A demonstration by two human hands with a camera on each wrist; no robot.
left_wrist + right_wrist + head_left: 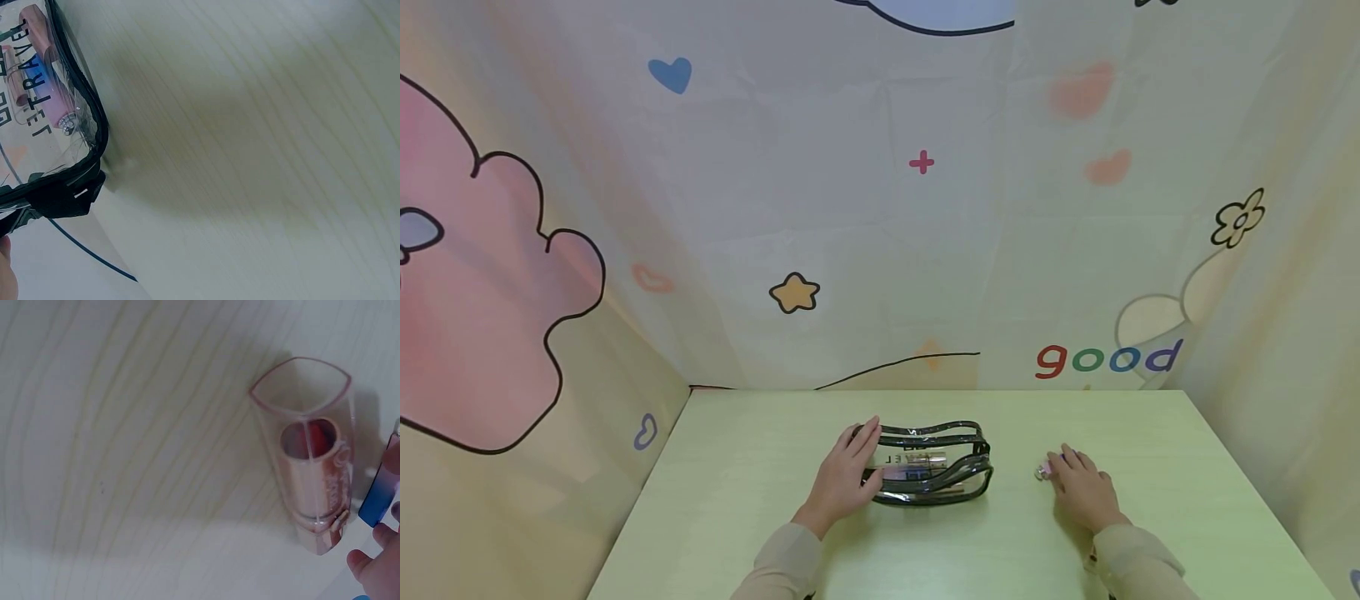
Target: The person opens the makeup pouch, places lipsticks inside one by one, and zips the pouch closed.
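A clear pouch (917,486) with shiny black trim lies on the table, and my left hand (844,479) grips its left end, thumb toward the near side. In the left wrist view, cosmetic tubes show through the lettered clear panel of the pouch (94,115), one of them a blue-to-pink tube (50,94) with a jewelled end. To the right, my right hand (1084,490) pinches a small blue-to-pink tube (379,487) with a glittery end. Beside those fingers, a lipstick (315,481) with a clear cap lies on the table; from the head it is mostly hidden by the right sleeve.
The pale wood-grain table (737,450) extends around both hands. A printed curtain (850,208) hangs behind it and along both sides. A stretch of bare tabletop separates the pouch from the right hand.
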